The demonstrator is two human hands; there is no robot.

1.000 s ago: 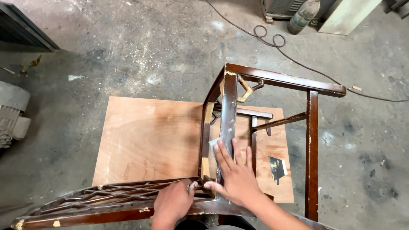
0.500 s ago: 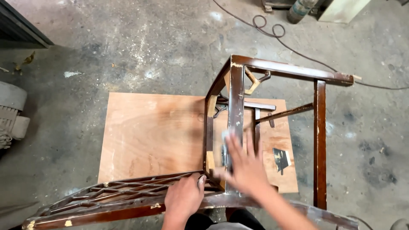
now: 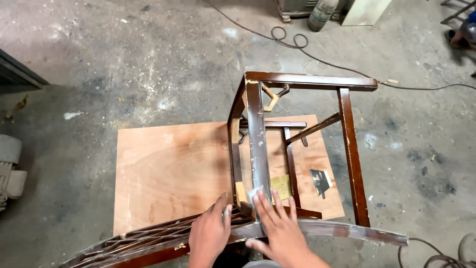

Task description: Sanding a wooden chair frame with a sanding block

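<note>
Lying on its side over a plywood sheet [image 3: 168,168] on the concrete floor [image 3: 124,64], the dark wooden chair frame [image 3: 258,144] sat right in front of both hands. Right hand [image 3: 277,228], fingers spread, pressed flat on a small pale pad, prob. sandpaper [image 3: 256,193], against the near end of the scuffed rail. Left hand [image 3: 210,233] gripped the frame w/ fingers curled, just beside the right, by the lattice back [image 3: 144,235]. A loose sandpaper scrap [image 3: 321,179] lay on the plywood nearby. Cable [image 3: 317,59] ran across the floor, well apart.
</note>
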